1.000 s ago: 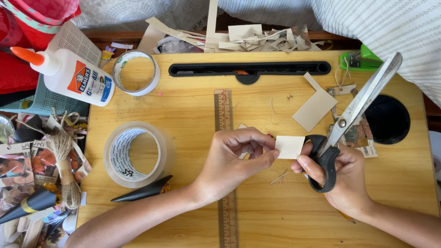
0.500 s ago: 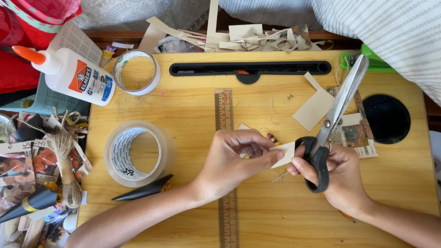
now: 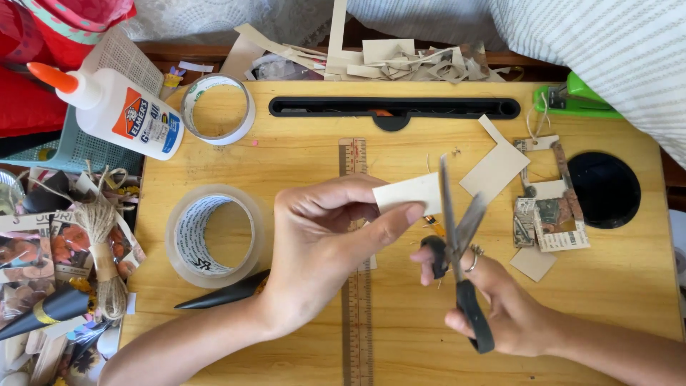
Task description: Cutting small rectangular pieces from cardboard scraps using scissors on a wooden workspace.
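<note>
A: Above the wooden ruler [image 3: 355, 286], your left hand [image 3: 321, 250] pinches the pale card piece [image 3: 411, 193] between thumb and fingers. It sits higher than half a second ago.

B: And the scissors [image 3: 457, 250]?

A: Your right hand [image 3: 500, 307] has swung them upright; fingers curl through the handles, blades parted at the card's right edge. Cut not yet made, I judge.

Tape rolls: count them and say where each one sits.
2. A large clear tape roll lies on the desk, left of the left hand. A smaller white roll sits near the back, beside the glue bottle. The clutter may hide more.
</note>
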